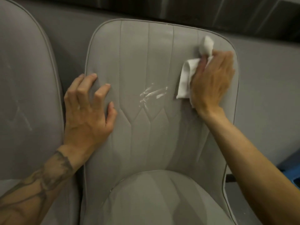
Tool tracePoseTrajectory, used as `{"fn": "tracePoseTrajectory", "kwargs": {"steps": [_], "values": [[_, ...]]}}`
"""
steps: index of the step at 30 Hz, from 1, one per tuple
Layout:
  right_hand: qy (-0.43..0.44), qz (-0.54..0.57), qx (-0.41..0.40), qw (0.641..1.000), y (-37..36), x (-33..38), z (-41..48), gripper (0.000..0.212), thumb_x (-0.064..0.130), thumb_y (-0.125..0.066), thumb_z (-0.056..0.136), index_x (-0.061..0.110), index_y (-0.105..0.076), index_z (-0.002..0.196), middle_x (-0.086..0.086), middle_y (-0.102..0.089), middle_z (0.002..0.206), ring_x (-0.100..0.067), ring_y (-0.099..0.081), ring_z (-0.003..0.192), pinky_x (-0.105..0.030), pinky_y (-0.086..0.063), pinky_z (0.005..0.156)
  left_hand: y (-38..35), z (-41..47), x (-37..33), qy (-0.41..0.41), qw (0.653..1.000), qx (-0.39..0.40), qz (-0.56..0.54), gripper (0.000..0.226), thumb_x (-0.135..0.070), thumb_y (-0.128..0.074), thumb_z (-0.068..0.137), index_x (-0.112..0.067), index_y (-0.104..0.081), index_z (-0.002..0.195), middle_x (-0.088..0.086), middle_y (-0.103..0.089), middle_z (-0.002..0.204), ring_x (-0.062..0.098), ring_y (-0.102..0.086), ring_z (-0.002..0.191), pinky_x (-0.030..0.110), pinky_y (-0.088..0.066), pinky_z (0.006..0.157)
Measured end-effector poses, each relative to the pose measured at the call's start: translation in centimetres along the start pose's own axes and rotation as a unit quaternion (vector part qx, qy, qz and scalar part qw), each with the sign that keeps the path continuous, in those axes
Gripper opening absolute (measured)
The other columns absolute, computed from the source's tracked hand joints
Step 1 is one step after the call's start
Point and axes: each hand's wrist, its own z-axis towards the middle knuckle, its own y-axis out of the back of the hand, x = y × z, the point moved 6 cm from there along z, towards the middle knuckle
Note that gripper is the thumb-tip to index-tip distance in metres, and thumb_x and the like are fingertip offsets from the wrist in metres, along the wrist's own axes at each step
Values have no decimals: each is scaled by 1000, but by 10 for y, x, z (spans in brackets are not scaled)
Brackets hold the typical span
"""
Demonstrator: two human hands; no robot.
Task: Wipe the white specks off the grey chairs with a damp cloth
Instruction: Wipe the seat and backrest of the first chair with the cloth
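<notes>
A grey stitched chair (159, 140) fills the middle of the view, its backrest facing me and its seat cushion (159, 200) below. White smeared specks (152, 95) mark the centre of the backrest. My right hand (212, 83) presses a folded white cloth (186, 75) against the upper right of the backrest, fingers curled over the cloth. My left hand (88, 111) rests on the backrest's left edge with fingers spread and bent, holding nothing.
A second grey chair (24, 95) stands close on the left, with faint pale streaks on its backrest. A grey wall runs behind both chairs, with a dark band above. Something blue (290, 172) shows at the right edge.
</notes>
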Motion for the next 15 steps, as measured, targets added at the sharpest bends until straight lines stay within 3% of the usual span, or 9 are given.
{"fn": "tracePoseTrajectory", "kwargs": {"steps": [2,7,9,12,14,15], "values": [[-14,13,1,1000,-2,14,-10,25,27,-46,103,6,-59,108,-14,-61,98,-29,-56,85,-34,-37,76,-1,-1,0,-1,1000,-3,2,42,-26,-55,101,-8,-50,139,26,-43,149,49,-41,141,51,-28,122],[219,51,165,960,12,40,-94,20,14,-60,96,11,-50,113,-15,-61,94,-32,-55,78,-41,-41,70,-1,0,1,-1,1000,-2,-3,42,-27,-54,102,-8,-50,139,25,-41,149,49,-40,141,49,-26,123],[176,49,122,976,4,31,-58,18,14,-58,97,13,-45,109,-15,-59,92,-30,-54,78,-39,-37,71,0,-1,0,1,1000,-4,-5,42,-26,-54,102,-7,-50,139,25,-42,149,50,-40,141,49,-26,123],[3,73,13,997,-10,33,-2,15,25,-49,102,12,-51,107,-10,-57,96,-21,-49,83,-32,-38,73,0,-1,1,3,1000,-2,-2,42,-26,-54,101,-8,-51,139,25,-41,149,49,-40,141,47,-25,124],[-9,95,7,995,-11,55,-22,21,26,-48,102,9,-52,112,-13,-59,99,-24,-49,86,-35,-41,76,-1,0,1,2,1000,0,-2,42,-27,-55,101,-8,-51,139,23,-39,149,48,-38,142,47,-25,124],[36,100,26,994,-8,67,-47,22,25,-48,102,8,-50,115,-15,-60,99,-28,-49,87,-38,-40,78,-1,-1,1,2,1000,0,-3,42,-27,-55,101,-7,-52,139,22,-38,149,47,-38,142,47,-25,124]]}}
